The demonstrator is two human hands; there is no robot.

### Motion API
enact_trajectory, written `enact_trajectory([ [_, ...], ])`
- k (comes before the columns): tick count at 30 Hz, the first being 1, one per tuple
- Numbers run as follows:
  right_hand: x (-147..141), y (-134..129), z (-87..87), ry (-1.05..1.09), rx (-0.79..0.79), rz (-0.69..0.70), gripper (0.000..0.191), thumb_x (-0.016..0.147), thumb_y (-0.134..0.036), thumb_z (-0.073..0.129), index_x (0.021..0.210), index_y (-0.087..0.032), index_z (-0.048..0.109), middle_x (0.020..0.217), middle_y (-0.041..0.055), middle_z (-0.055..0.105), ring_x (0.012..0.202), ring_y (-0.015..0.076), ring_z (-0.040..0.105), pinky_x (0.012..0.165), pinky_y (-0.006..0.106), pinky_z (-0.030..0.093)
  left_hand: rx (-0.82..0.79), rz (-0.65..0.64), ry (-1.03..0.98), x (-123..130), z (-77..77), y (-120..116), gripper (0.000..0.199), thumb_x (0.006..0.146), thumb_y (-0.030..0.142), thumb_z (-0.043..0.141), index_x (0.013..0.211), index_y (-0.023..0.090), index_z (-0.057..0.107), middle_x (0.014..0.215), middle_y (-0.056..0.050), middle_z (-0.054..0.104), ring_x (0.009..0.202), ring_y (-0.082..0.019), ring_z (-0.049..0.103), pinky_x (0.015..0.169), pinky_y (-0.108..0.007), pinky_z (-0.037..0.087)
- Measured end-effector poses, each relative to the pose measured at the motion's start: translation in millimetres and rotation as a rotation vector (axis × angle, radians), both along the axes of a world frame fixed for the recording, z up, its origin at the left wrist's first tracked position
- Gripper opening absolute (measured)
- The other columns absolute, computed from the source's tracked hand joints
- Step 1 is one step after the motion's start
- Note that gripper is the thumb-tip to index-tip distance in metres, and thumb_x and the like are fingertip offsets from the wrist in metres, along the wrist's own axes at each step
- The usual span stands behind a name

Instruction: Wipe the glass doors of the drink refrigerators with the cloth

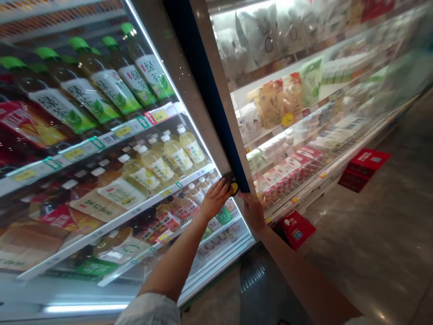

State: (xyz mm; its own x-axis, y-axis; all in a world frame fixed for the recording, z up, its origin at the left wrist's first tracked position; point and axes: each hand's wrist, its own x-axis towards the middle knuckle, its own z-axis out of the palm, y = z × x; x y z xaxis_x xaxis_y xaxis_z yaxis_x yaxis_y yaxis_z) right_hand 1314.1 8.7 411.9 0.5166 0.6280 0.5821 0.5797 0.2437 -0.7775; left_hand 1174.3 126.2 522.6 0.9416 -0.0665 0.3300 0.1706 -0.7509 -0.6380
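My left hand [216, 197] reaches to the frame between two glass-fronted coolers. Its fingers are closed on a small dark round thing with a yellow middle [234, 187], possibly a roll, held against the post. Just to the right, my right hand [253, 210] has its fingers curled in at the edge of the dark blue panel [221, 122]. Whatever those fingers pinch, if anything, is hidden. The two hands are close together but apart.
At left, a lit cooler holds green-capped tea bottles [101, 81] and white-capped drinks [152, 162]. The right cooler has pouches [270, 104] and small cartons [294, 167]. Red boxes [363, 169] and a red carton [297, 230] stand low beside it, above a shiny floor [372, 243].
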Motion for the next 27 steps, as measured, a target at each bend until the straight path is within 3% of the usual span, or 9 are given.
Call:
enact_trajectory([
  [2, 1, -2, 7.4, 0.08, 0.08, 0.013, 0.046, 0.087, -0.005, 0.041, 0.11, -0.023, 0.077, 0.107, 0.0083, 0.078, 0.103, 0.0226, 0.072, 0.095, 0.038, 0.058, -0.02, -0.032, 0.086, -6, -8.3, -4, 0.038, 0.1, 0.011, 0.049, 0.133, 0.024, 0.064, 0.13, -0.005, 0.071, 0.138, -0.022, 0.057, 0.119, -0.038, 0.046],
  [4, 3, -2, 15.2, 0.159, 0.142, 0.015, 0.043, 0.087, -0.006, 0.042, 0.101, -0.023, 0.078, 0.101, 0.0078, 0.079, 0.098, 0.0228, 0.073, 0.092, 0.039, 0.058, -0.051, 0.001, 0.09, -2, -3.7, -5, 0.043, 0.1, 0.011, 0.048, 0.14, 0.023, 0.059, 0.137, -0.007, 0.068, 0.139, -0.021, 0.055, 0.12, -0.037, 0.044],
  [9, 6, 2, 32.9, 0.257, 0.196, 0.025, 0.036, 0.089, -0.01, 0.043, 0.092, -0.023, 0.077, 0.095, 0.0063, 0.079, 0.093, 0.0215, 0.074, 0.086, 0.036, 0.059, -0.076, 0.177, -0.268, 20, 42.2, 2, 0.056, 0.1, 0.008, 0.039, 0.156, 0.013, 0.04, 0.155, -0.017, 0.052, 0.149, -0.025, 0.043, 0.124, -0.042, 0.038],
  [11, 1, 7, 34.6, 0.291, 0.209, 0.039, 0.035, 0.091, -0.013, 0.043, 0.093, -0.023, 0.077, 0.095, 0.0063, 0.079, 0.093, 0.0215, 0.074, 0.086, 0.036, 0.06, -0.081, 0.204, -0.353, 22, 47.4, 2, 0.059, 0.1, 0.007, 0.038, 0.158, 0.015, 0.037, 0.155, -0.015, 0.053, 0.151, -0.026, 0.039, 0.126, -0.047, 0.032],
  [15, -14, 26, 26.7, 0.394, 0.228, 0.117, 0.034, 0.095, -0.024, 0.047, 0.111, -0.022, 0.077, 0.114, 0.0086, 0.078, 0.108, 0.0235, 0.073, 0.094, 0.04, 0.06, -0.139, 0.274, -0.315, 16, 22.5, -8, 0.064, 0.1, 0.006, 0.035, 0.162, 0.02, 0.03, 0.157, -0.012, 0.051, 0.153, -0.024, 0.035, 0.129, -0.051, 0.024],
  [19, -29, 48, 24.2, 0.745, 0.244, 0.292, 0.047, 0.094, -0.042, 0.056, 0.135, -0.021, 0.068, 0.141, 0.0099, 0.066, 0.133, 0.0277, 0.06, 0.111, 0.05, 0.051, -0.3, 0.361, -0.266, 17, 4.0, -22, 0.078, 0.094, 0.006, 0.038, 0.165, 0.015, 0.009, 0.167, -0.015, 0.031, 0.158, -0.026, 0.021, 0.127, -0.055, 0.026],
  [23, -36, 57, 52.1, 0.875, 0.271, 0.348, 0.058, 0.099, -0.049, 0.049, 0.149, -0.022, 0.054, 0.156, 0.0086, 0.051, 0.146, 0.0268, 0.047, 0.12, 0.051, 0.04, -0.441, 0.287, -0.121, 11, 20.3, -28, 0.104, 0.082, 0.011, 0.052, 0.162, 0.009, -0.014, 0.171, -0.02, 0.011, 0.159, -0.032, 0.005, 0.126, -0.059, 0.025],
  [27, -37, 62, 85.4, 0.688, 0.309, 0.342, 0.056, 0.103, -0.044, 0.042, 0.155, -0.023, 0.045, 0.165, 0.0049, 0.038, 0.155, 0.0238, 0.03, 0.128, 0.05, 0.025, -0.424, 0.303, -0.099, -5, 45.9, -28, 0.109, 0.079, 0.012, 0.051, 0.16, 0.009, -0.022, 0.171, -0.019, 0.011, 0.159, -0.031, 0.005, 0.128, -0.058, 0.019],
])
